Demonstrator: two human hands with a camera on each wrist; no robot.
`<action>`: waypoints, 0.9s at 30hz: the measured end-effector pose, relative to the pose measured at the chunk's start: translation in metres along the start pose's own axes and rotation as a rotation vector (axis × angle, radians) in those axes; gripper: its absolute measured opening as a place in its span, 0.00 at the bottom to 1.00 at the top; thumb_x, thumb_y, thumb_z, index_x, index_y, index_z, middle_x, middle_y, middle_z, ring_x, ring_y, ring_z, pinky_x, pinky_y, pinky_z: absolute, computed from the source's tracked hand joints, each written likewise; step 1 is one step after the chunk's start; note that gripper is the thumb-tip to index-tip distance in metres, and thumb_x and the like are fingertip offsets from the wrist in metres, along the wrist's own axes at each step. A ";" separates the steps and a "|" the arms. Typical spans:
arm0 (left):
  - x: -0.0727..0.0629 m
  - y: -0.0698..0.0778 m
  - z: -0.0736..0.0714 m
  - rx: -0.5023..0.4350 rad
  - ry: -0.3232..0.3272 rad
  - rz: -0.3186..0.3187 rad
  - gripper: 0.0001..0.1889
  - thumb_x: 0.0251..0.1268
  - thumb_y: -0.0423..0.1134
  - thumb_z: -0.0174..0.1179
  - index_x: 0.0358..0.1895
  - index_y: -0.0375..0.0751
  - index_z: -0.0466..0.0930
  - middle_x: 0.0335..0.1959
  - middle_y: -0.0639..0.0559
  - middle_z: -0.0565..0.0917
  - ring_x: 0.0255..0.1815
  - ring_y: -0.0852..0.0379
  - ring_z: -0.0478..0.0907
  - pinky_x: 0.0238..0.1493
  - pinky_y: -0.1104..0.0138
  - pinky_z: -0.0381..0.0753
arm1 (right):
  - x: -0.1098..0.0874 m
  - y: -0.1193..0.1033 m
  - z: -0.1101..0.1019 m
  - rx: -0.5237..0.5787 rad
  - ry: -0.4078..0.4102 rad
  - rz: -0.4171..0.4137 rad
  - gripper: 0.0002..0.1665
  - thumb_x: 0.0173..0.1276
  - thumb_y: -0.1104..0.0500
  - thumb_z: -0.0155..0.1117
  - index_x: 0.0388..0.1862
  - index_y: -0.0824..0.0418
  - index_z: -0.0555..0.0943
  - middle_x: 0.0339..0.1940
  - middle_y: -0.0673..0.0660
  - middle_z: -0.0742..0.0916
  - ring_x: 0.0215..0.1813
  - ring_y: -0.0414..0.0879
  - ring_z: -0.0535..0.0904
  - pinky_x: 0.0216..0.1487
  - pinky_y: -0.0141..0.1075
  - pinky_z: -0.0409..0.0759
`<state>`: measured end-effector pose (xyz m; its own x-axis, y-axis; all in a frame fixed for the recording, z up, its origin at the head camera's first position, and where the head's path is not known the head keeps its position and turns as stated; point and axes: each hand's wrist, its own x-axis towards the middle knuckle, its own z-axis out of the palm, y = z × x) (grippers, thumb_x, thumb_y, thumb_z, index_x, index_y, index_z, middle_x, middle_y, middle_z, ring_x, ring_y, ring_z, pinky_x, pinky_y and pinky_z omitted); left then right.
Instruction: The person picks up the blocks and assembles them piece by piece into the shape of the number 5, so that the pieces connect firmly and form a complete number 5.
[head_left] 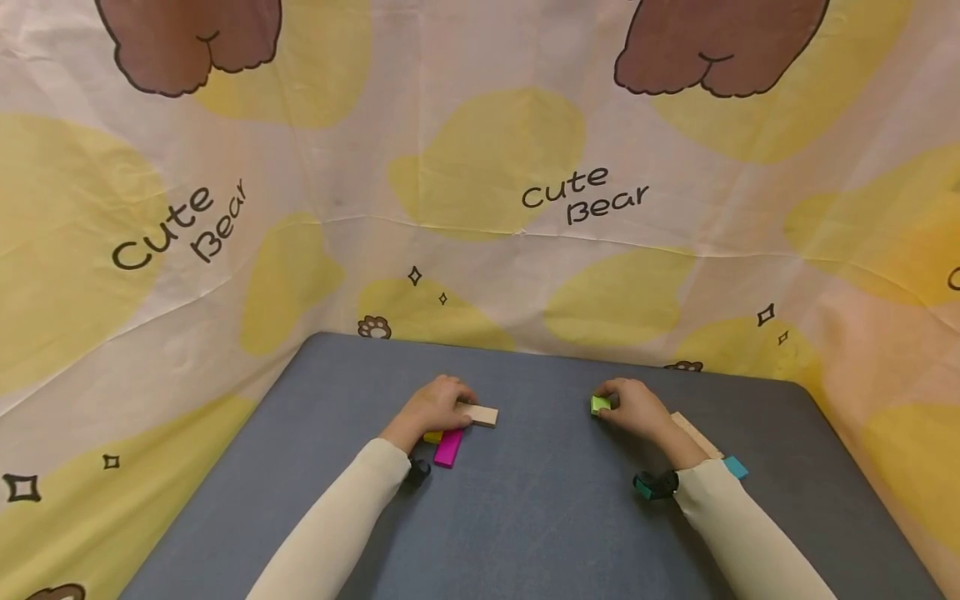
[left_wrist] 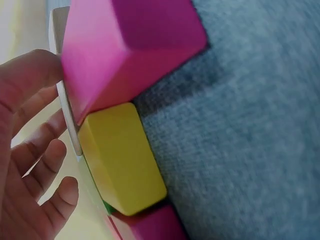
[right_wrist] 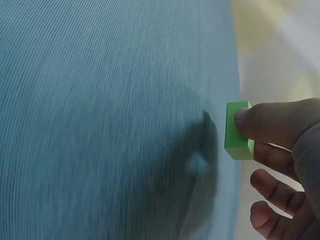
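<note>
The left grip (head_left: 438,406) was narrow, holding a pale block (head_left: 482,416) between thumb and fingers, probably because so slim and flat a piece was easiest to take across its long edges. Its free end pointed toward the middle of the worktop (head_left: 525,517), likely leaving that end unobstructed. Just beneath that hand, a magenta block (head_left: 448,450) and a yellow block (head_left: 432,437) lay together, perhaps gathered to share one spot; the left wrist view showed a second magenta block (left_wrist: 155,224) at the yellow one's other end. The right grip (head_left: 636,410) pinched a small green block (head_left: 600,405) near the worktop's far side, seemingly by the fingertips because so short a piece offered little more; whether it touched the surface could not be told. By that wrist, a tan block (head_left: 699,437) and a blue block (head_left: 736,467) lay close together, well apart from the left group.
</note>
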<state>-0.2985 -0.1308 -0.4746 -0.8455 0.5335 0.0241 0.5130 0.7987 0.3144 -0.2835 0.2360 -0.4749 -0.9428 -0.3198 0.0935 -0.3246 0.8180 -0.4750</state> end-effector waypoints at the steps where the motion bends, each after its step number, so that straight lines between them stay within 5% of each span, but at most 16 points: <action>1: 0.000 0.000 0.000 0.002 0.001 0.006 0.13 0.55 0.42 0.65 0.45 0.49 0.87 0.44 0.53 0.84 0.45 0.55 0.74 0.47 0.62 0.75 | 0.002 -0.003 0.002 0.006 -0.004 0.004 0.16 0.59 0.61 0.69 0.46 0.62 0.84 0.44 0.60 0.86 0.40 0.51 0.82 0.38 0.44 0.79; 17: 0.005 0.002 -0.001 0.003 0.021 0.067 0.11 0.52 0.41 0.66 0.41 0.51 0.88 0.40 0.55 0.84 0.38 0.58 0.70 0.40 0.65 0.71 | 0.013 -0.026 0.026 0.061 0.001 -0.026 0.16 0.59 0.64 0.68 0.47 0.66 0.83 0.44 0.62 0.86 0.41 0.53 0.82 0.41 0.46 0.80; 27: 0.025 0.023 0.001 -0.043 0.055 0.062 0.13 0.52 0.40 0.66 0.42 0.51 0.88 0.39 0.55 0.84 0.38 0.59 0.73 0.39 0.66 0.73 | 0.018 -0.028 0.025 0.038 0.039 -0.047 0.13 0.55 0.65 0.70 0.40 0.68 0.85 0.37 0.61 0.85 0.36 0.51 0.80 0.37 0.44 0.79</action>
<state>-0.3075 -0.0991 -0.4679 -0.8198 0.5644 0.0970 0.5588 0.7514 0.3510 -0.2896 0.1953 -0.4818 -0.9289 -0.3381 0.1509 -0.3667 0.7833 -0.5019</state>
